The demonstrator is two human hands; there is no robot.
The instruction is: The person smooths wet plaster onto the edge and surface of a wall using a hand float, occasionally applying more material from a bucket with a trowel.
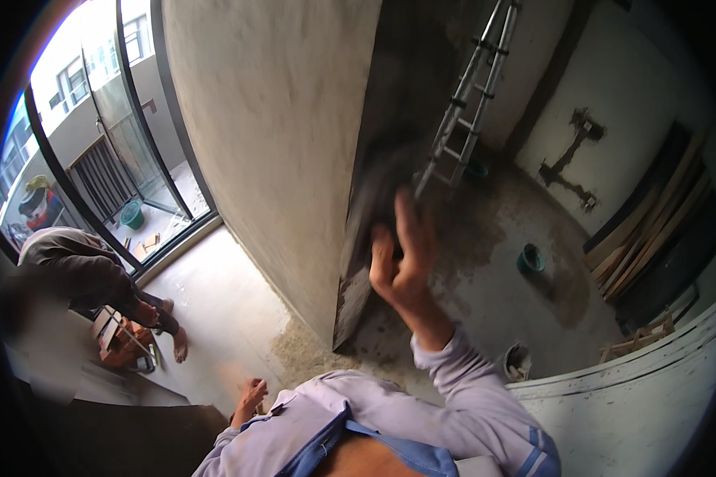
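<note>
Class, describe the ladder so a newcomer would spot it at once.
Find the tall plastered column near the centre. Up and right of the person's raised right hand is the ladder. Silver metal rungs set it apart from the brown planks farther right.

Mottled beige-grey noted on the column's broad face point(270, 119), dark grey on its narrow face point(406, 63). Shirt point(374, 397) recorded as pale lilac, blue-and-white bands seen on right sleeve point(485, 397). Ladder point(444, 131) silver, marked by black joints.

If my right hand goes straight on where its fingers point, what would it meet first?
Probably the dark wall face, beyond the blurred dark object at your right hand; depth is unclear.
</note>
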